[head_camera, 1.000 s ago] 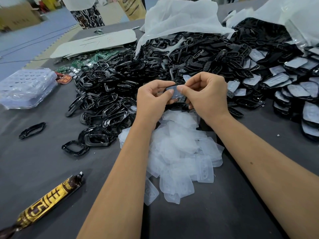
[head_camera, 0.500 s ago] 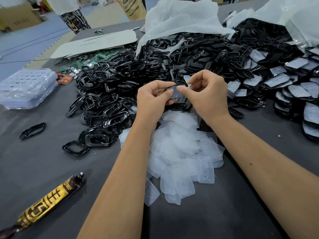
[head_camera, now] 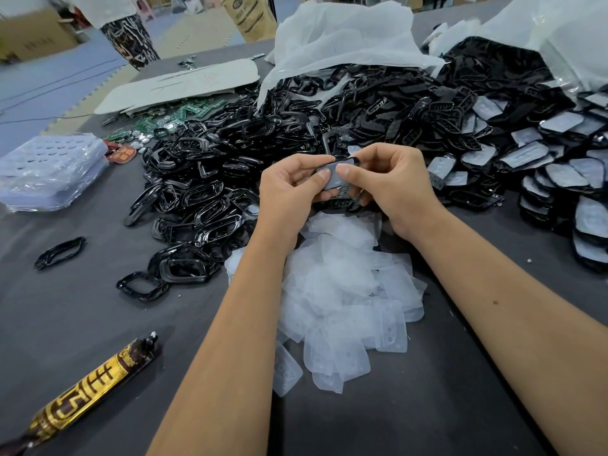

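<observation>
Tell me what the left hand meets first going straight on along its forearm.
Probably the heap of black frames just beyond; the left hand and right hand grip a small part. Depth is unclear.

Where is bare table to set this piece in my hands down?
Bare grey tabletop lies front left, between the gold-and-brown tube and the lone black plastic ring, and front centre, below the translucent white pad heap. Crowded: the black frame pile ahead and the pad-filled black shells at right.
</observation>
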The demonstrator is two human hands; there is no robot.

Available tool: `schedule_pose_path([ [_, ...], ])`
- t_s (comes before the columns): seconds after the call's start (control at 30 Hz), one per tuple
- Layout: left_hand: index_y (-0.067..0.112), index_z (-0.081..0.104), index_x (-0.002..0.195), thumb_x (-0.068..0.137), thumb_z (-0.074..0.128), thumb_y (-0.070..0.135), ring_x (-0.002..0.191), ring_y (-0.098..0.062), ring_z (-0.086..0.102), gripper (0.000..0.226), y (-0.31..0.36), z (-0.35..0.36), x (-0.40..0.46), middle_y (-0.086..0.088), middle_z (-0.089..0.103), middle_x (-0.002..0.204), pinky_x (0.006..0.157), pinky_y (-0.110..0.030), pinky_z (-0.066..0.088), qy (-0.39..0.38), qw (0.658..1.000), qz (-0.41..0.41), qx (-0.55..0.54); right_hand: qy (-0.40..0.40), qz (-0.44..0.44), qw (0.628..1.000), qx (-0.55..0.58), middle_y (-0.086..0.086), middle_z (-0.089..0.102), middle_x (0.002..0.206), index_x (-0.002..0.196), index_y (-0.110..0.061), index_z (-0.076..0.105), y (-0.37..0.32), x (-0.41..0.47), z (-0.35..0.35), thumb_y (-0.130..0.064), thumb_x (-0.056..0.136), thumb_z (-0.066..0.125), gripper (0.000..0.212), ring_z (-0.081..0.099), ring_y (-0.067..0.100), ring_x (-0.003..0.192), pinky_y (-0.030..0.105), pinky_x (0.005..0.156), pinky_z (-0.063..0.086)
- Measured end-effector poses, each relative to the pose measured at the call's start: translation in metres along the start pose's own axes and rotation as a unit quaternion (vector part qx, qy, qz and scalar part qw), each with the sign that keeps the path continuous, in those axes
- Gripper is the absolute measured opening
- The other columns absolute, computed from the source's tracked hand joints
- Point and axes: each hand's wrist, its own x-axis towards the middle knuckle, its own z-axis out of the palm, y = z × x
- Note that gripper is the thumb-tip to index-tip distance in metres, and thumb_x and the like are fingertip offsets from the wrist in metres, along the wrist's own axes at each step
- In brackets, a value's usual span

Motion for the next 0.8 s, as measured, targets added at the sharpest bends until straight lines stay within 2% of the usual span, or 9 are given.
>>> schedule_pose_path([
  [0.13,0.009,0.075,0.100,0.095,0.067,-0.005,0.079,-0.019,0.075,0.017,0.001,0.000,-0.001,-0.012,0.078,0.092,0.071,-0.025,0.059,-0.008,1.000,0.001,-0.001,-0.002,-0.001,1.000,0.010,0.001,0.065,0.061,0.081,-0.009,0.070,-0.001,0.000,-0.001,-0.005,0.086,0.083,0.015,0.061,0.012,0.051,0.022,0.045,0.047],
  [0.27,0.011,0.075,0.097,0.091,0.071,-0.004,0.081,-0.022,0.074,0.016,-0.001,0.001,-0.001,-0.012,0.077,0.090,0.071,-0.027,0.060,-0.004,1.000,0.009,0.016,-0.005,0.003,1.000,0.005,0.005,0.066,0.063,0.086,-0.002,0.072,0.000,0.000,0.000,-0.003,0.088,0.080,0.009,0.062,0.014,0.054,0.023,0.046,0.049],
  [0.4,0.012,0.075,0.096,0.090,0.072,-0.005,0.067,-0.016,0.072,0.019,-0.002,0.001,0.000,-0.005,0.077,0.081,0.065,-0.023,0.057,0.011,0.999,-0.001,0.031,0.005,0.017,1.000,0.001,0.009,0.069,0.065,0.083,-0.003,0.073,0.000,0.000,0.002,0.000,0.093,0.074,0.010,0.065,0.017,0.053,0.025,0.048,0.053],
  [0.57,0.013,0.076,0.096,0.090,0.073,-0.006,0.063,-0.015,0.071,0.020,-0.003,0.000,0.001,-0.005,0.076,0.079,0.063,-0.023,0.057,0.021,0.998,-0.012,0.065,0.037,-0.031,0.993,-0.109,0.008,0.071,0.062,0.086,-0.004,0.074,0.002,-0.003,0.007,-0.003,0.096,0.069,0.012,0.071,0.022,0.052,0.033,0.050,0.060],
  [0.67,0.011,0.076,0.098,0.089,0.073,-0.006,0.063,-0.015,0.070,0.020,-0.002,-0.001,0.001,-0.009,0.076,0.081,0.064,-0.023,0.057,0.025,0.998,-0.020,0.061,0.048,-0.063,0.981,-0.175,0.007,0.070,0.062,0.088,-0.002,0.073,0.002,-0.004,0.010,-0.005,0.097,0.067,0.011,0.070,0.017,0.049,0.035,0.048,0.060],
  [0.8,0.011,0.076,0.099,0.090,0.072,-0.007,0.065,-0.017,0.070,0.020,-0.001,-0.001,0.001,-0.011,0.075,0.084,0.066,-0.023,0.057,0.027,0.998,-0.031,0.057,0.046,-0.091,0.975,-0.197,0.003,0.071,0.065,0.091,-0.003,0.074,0.002,-0.006,0.009,-0.005,0.096,0.067,0.009,0.070,0.014,0.049,0.038,0.051,0.062],
])
